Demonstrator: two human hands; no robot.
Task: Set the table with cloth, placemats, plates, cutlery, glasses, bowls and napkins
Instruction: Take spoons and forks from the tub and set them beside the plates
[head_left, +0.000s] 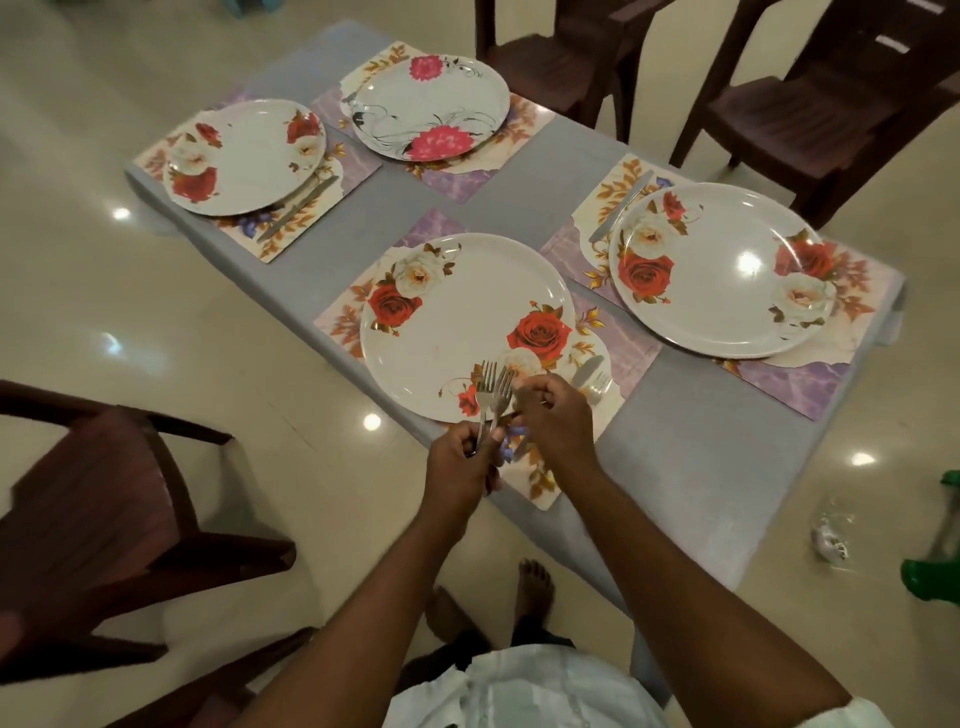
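Your left hand (460, 467) is closed around the handles of two shiny metal forks (491, 397), long axes running near to far, tines pointing far over the round, glossy near plate (447, 338). Your right hand (553, 415) pinches one fork's stem.

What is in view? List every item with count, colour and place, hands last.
tablecloth: one, grey, over the table
placemats: four, floral cream and purple, one under each plate
plates: four, white with flowers, on the placemats
knives: three visible, silver, beside plates
forks: a bunch, silver, over the near plate
chairs: four visible, dark brown, around the table
plastic wrapper: one, clear, floor at right
left hand: grips the fork handles
right hand: fingers at the forks
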